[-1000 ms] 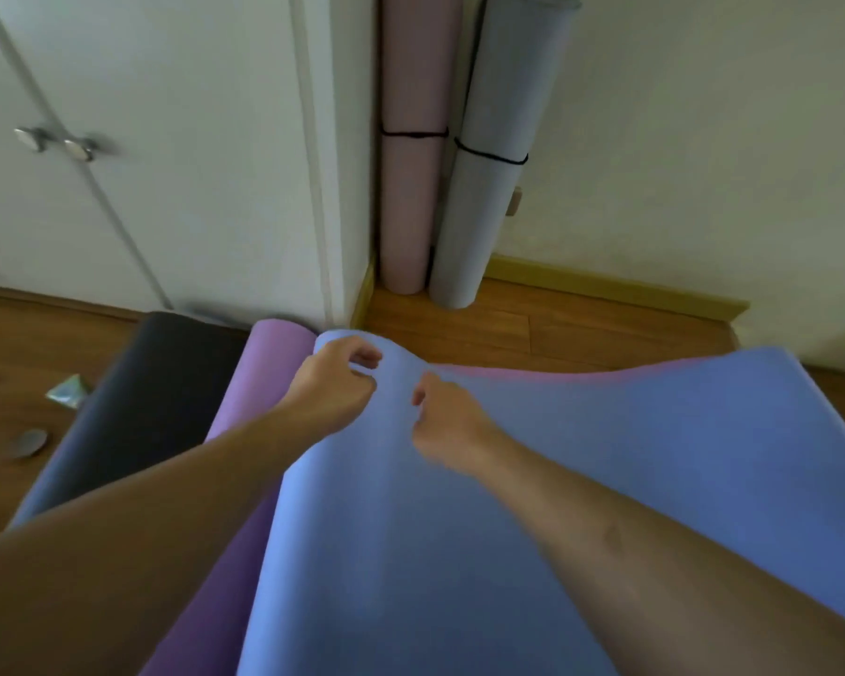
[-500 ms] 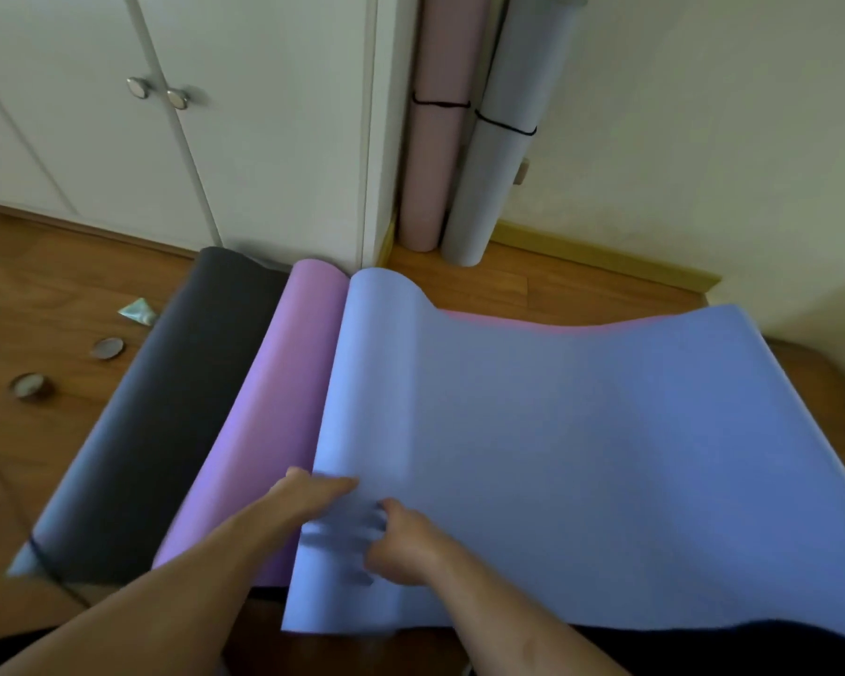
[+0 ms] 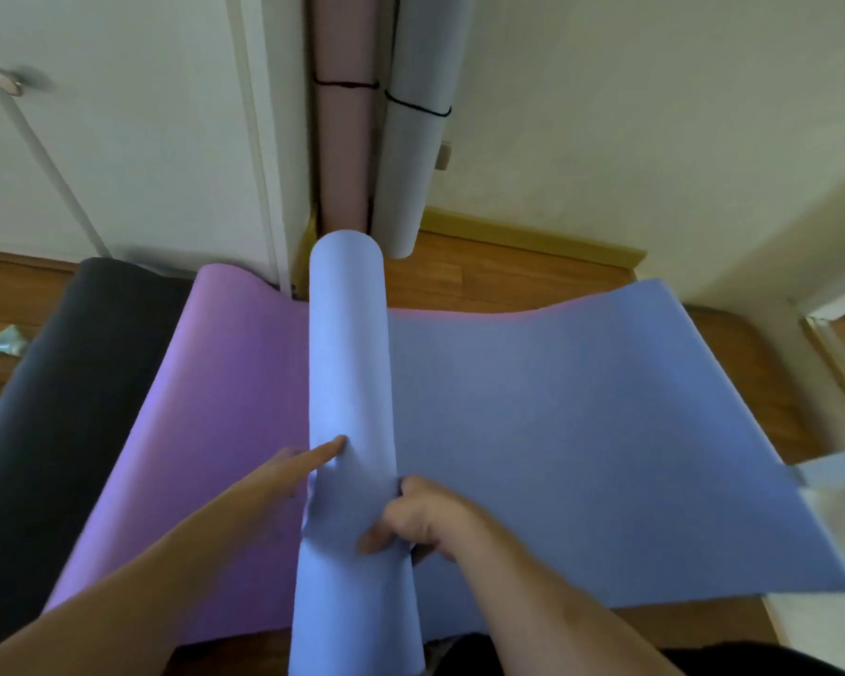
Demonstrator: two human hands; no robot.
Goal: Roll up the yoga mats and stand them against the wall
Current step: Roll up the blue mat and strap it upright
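My right hand (image 3: pixel 423 517) is curled round the near part of the roll (image 3: pixel 350 383), thumb on top and fingers tucked under its right side, gripping it. My left hand (image 3: pixel 284 480) lies flat and relaxed against the roll's left side, fingers straight, the fingertips (image 3: pixel 337 444) pressing on the curve. The roll is the wound-up left portion of the blue mat (image 3: pixel 606 431); it runs away from me toward the corner, and the rest of the blue mat spreads flat to the right across the floor (image 3: pixel 484 280). Just left of the roll lies the purple mat (image 3: pixel 206 407), unrolled, and beyond that the black mat (image 3: pixel 45 407), also flat. In the corner ahead two rolled mats stand upright: a pink roll (image 3: pixel 342 153) beside the cabinet (image 3: pixel 118 139), and a grey roll (image 3: pixel 411 163) touching it on the right, against the wall (image 3: pixel 630 114). Each has a dark band round it. A small teal scrap (image 3: pixel 3 341) sits on the floor at far left.
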